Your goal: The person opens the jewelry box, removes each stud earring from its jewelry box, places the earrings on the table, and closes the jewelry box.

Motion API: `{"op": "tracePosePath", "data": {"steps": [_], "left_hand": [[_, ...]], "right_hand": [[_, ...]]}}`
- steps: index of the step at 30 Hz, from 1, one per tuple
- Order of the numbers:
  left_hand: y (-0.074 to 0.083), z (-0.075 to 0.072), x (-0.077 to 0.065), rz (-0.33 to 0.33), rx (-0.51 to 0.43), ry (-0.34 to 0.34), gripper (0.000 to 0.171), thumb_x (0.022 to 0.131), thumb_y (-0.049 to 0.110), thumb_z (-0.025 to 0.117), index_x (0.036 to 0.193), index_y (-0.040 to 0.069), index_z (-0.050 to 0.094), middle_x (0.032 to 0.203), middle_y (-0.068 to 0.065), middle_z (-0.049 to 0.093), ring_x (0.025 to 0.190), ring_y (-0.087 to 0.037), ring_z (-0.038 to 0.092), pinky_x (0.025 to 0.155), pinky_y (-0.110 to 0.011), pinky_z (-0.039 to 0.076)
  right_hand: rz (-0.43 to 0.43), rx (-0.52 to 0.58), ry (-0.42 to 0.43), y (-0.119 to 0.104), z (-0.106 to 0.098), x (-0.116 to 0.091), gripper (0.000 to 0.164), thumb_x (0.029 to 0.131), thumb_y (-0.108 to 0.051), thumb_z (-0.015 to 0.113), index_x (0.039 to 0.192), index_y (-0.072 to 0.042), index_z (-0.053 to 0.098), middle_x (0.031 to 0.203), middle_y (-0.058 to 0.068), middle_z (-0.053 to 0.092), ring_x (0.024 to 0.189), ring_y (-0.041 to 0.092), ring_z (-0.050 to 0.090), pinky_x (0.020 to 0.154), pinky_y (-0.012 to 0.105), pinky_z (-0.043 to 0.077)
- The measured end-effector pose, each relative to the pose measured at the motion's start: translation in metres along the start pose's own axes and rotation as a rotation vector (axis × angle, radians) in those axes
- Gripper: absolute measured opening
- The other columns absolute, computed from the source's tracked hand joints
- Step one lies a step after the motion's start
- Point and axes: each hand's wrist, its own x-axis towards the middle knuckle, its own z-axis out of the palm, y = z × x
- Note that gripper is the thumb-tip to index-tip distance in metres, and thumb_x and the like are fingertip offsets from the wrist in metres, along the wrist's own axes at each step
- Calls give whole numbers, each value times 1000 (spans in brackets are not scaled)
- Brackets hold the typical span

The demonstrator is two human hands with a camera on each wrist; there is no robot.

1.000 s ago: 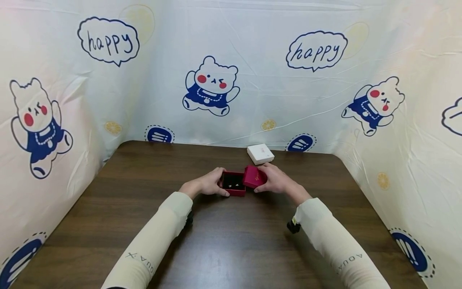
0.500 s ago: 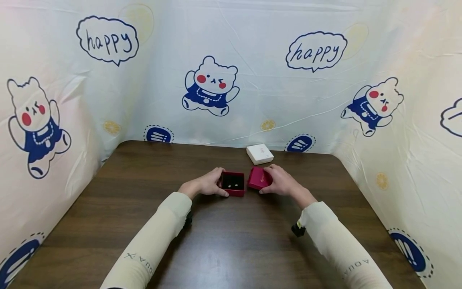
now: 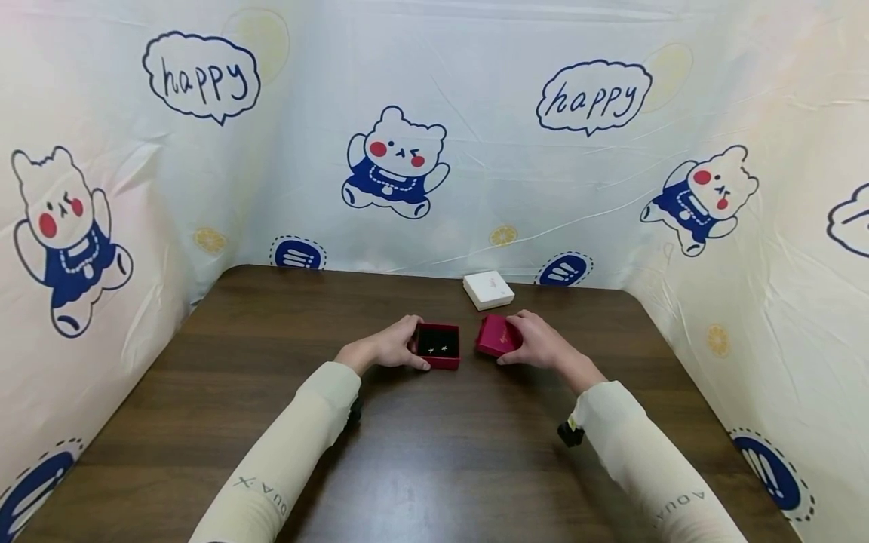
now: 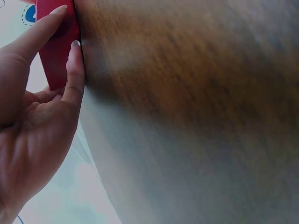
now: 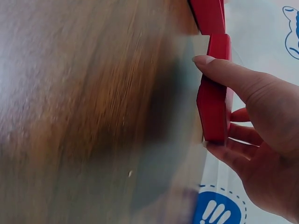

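Side by side near the back of the table are the two halves of a red jewelry box. The box base (image 3: 444, 363) lies on the wood with a black lining inside. Two small star-shaped earrings (image 3: 444, 348) sit on that lining. My left hand (image 3: 388, 345) grips the base at its left side, and the left wrist view has the thumb and fingers on its red wall (image 4: 53, 65). To the right, my right hand (image 3: 543, 343) holds the red lid (image 3: 497, 336), which has gold lettering on top. In the right wrist view the lid (image 5: 215, 112) is pinched between thumb and fingers.
A small white box (image 3: 488, 289) stands behind the lid, close to the table's back edge. Brown wooden tabletop (image 3: 434, 452) stretches in front of both hands. A printed cloth curtain (image 3: 475, 166) hangs around the back and sides.
The right hand has drawn the lid rightward, off and away from the base, so a strip of table now shows between them. Left hand and base have stayed in place.
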Motion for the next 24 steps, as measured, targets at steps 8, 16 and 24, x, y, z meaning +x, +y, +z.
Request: {"op": "tracePosePath", "data": {"steps": [8,16,24], "left_hand": [[1,0,-2,3,-1,5,78,85,24,86,142,-1,39,114,-13,47,96,-22,50,85,-37,42],[1,1,-2,2,-2,9,80,85,23,86,143,-2,38,114,-13,47,96,-22,50,85,-36,43],[2,1,-2,-4,-4,9,82,85,23,86,145,-2,37,114,-12,48,96,-21,51,86,-36,43]], "right_hand": [[27,-3,-9,9,-2,-4,84,79,-41,88,143,-1,53,133,17,55,119,31,52,99,50,50],[43,-6,-15,17,-4,-7,84,79,-40,88,143,2,52,133,19,55,119,33,52,99,52,50],[57,-11,-17,26,-1,-9,84,80,-42,87,144,1,52,132,19,55,118,33,53,99,52,50]]}}
